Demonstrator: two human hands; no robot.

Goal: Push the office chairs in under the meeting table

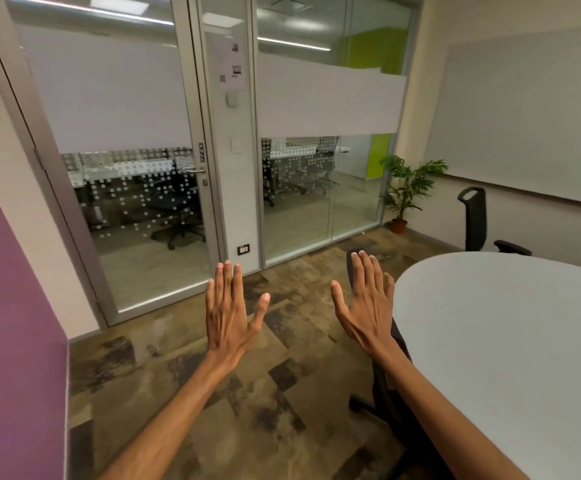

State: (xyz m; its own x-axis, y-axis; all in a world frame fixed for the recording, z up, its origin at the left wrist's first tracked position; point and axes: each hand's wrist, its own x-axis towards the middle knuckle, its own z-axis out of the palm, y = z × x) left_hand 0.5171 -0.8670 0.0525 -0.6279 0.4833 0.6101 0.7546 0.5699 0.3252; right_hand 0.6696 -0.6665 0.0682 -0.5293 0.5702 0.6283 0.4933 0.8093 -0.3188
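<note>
A rounded light grey meeting table (511, 341) fills the right side. A black office chair (391, 386) stands tucked against its left edge, mostly hidden by my right arm; its back and base show. A second black chair (476, 220) stands at the table's far side near the wall. My left hand (230, 310) is held out flat over the floor, fingers apart, holding nothing. My right hand (365, 299) is spread in front of the near chair's back, also holding nothing; contact with the chair cannot be made out.
A glass wall with a framed glass door (136, 188) faces me. A potted plant (405, 192) stands in the far corner. A whiteboard (531, 109) hangs on the right wall. A purple wall (8, 323) stands at my left. Patterned carpet (247, 393) covers the floor.
</note>
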